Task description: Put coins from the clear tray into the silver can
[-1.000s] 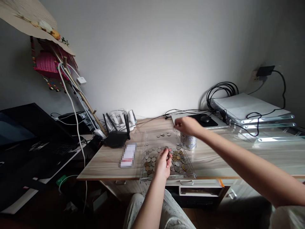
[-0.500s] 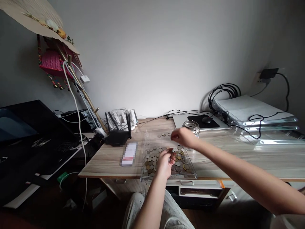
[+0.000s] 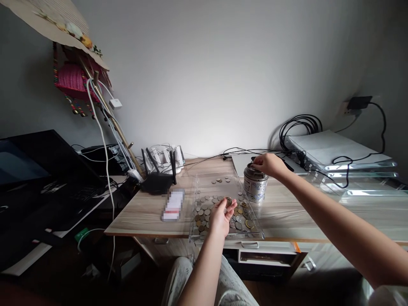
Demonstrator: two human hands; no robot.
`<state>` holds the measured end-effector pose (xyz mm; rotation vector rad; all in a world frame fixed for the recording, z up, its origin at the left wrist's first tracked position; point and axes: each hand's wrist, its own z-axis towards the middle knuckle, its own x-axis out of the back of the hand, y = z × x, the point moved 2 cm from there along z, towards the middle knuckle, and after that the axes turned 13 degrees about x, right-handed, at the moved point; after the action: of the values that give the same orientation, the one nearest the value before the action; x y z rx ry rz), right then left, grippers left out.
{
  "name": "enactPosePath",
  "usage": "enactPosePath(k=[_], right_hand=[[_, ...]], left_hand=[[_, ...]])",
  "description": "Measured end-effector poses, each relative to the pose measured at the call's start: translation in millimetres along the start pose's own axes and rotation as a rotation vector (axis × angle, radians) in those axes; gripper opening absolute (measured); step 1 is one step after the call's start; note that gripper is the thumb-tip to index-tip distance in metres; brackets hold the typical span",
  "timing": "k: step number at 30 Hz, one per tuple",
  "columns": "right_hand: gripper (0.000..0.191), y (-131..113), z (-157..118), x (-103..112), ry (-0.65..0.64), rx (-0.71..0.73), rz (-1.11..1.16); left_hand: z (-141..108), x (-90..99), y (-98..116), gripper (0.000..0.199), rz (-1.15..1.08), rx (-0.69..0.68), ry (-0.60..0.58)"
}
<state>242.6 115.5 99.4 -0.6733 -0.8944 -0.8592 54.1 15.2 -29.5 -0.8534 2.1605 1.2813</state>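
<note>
Head view is showing, at lower centre, a coin [image 3: 228,200] being pinched in the left hand [image 3: 220,216] over the clear tray [image 3: 258,233] of loose coins [image 3: 204,212], the right hand [image 3: 269,165] curling over the jar [image 3: 255,185] mouth just right, grip unclear.

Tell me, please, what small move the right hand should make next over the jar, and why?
Probably the right hand should open its fingers and let go into the jar. It sits right on the jar's mouth, fingers pinched, though what they hold is hidden. Meanwhile the left hand already holds a coin above the clear tray of coins, seemingly ready to pass.
</note>
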Motion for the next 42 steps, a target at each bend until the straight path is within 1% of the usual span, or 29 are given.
enactPosePath(k=[2,3,4,5,7,9,11,13,15,16,18,19,20,22,23,25,26,27,28,30,31,32,33,34,36,37,38,40,42], right_hand=[[0.02,-21,-12,-2,0.144,0.106,0.014],[0.022,-34,-19,-7,0.162,0.181,0.046],[0.022,-48,-26,-16,0.103,0.27,0.101],[0.022,-62,-33,-27,-0.012,0.353,0.161],[0.022,-83,-46,-51,-0.16,0.415,0.207],[0.017,-95,-53,-69,-0.225,0.401,0.227],[0.012,-99,-52,-76,-0.22,0.376,0.252],[0.013,-94,-45,-68,-0.154,0.367,0.268],[0.016,-81,-33,-48,-0.04,0.331,0.261],[0.018,-71,-26,-36,0.029,0.286,0.25],[0.02,-47,-13,-13,0.144,0.14,0.202],[0.021,-35,-7,-5,0.162,0.058,0.161],[0.022,-23,-3,0,0.144,-0.013,0.114],[0.02,-4,2,2,0.042,-0.098,0.037],[0.019,3,4,1,-0.016,-0.11,0.018],[0.017,12,4,-4,-0.087,-0.108,0.008],[0.018,14,3,-6,-0.101,-0.101,0.009],[0.018,13,2,-7,-0.085,-0.088,0.007],[0.02,10,0,-6,-0.035,-0.065,-0.001],[0.023,-4,-8,-4,0.135,0.022,-0.014],[0.024,-15,-14,-5,0.212,0.091,0.002],[0.025,-29,-21,-8,0.249,0.177,0.036],[0.025,-44,-30,-13,0.239,0.265,0.079],[0.025,-60,-40,-22,0.14,0.381,0.149],[0.025,-90,-60,-44,-0.074,0.588,0.211],[0.024,-103,-68,-54,-0.141,0.644,0.213],[0.022,-112,-75,-64,-0.185,0.67,0.215],[0.021,-123,-82,-79,-0.219,0.669,0.216],[0.021,-125,-81,-82,-0.225,0.648,0.211]], left_hand=[[0,-0.1,0,0.01,-0.012,0.01,-0.009],[1,-0.1,-1,0.01,-0.021,0.016,-0.013],[1,-0.2,-1,0.01,-0.038,0.019,-0.013],[2,-0.2,-1,0.009,-0.062,0.019,-0.009],[3,0.1,-2,0.01,-0.115,0.016,0.009],[5,0.3,-1,0.012,-0.146,0.023,0.029],[5,0.5,0,0.013,-0.151,0.035,0.035],[4,0.6,1,0.014,-0.142,0.064,0.01],[3,0.7,1,0.017,-0.122,0.103,-0.048],[3,0.7,1,0.019,-0.112,0.122,-0.078],[2,1.0,1,0.024,-0.097,0.142,-0.118],[1,1.3,2,0.026,-0.094,0.142,-0.122],[1,1.4,2,0.027,-0.093,0.141,-0.124],[1,1.4,2,0.029,-0.096,0.142,-0.123],[1,1.4,2,0.03,-0.099,0.143,-0.122],[0,1.1,3,0.031,-0.102,0.151,-0.123],[0,0.9,3,0.031,-0.102,0.155,-0.124],[0,0.8,3,0.032,-0.103,0.157,-0.125],[0,0.8,3,0.032,-0.106,0.156,-0.127],[0,0.9,3,0.033,-0.119,0.153,-0.126],[0,1.2,3,0.033,-0.129,0.15,-0.123],[1,1.5,3,0.033,-0.142,0.146,-0.12],[1,1.9,3,0.033,-0.156,0.142,-0.121],[2,2.4,3,0.033,-0.172,0.133,-0.122],[3,3.5,3,0.034,-0.2,0.114,-0.124],[4,4.2,3,0.034,-0.211,0.107,-0.12],[4,4.9,3,0.034,-0.221,0.101,-0.11],[5,6.2,4,0.035,-0.233,0.096,-0.092],[5,6.6,4,0.035,-0.24,0.091,-0.088]])
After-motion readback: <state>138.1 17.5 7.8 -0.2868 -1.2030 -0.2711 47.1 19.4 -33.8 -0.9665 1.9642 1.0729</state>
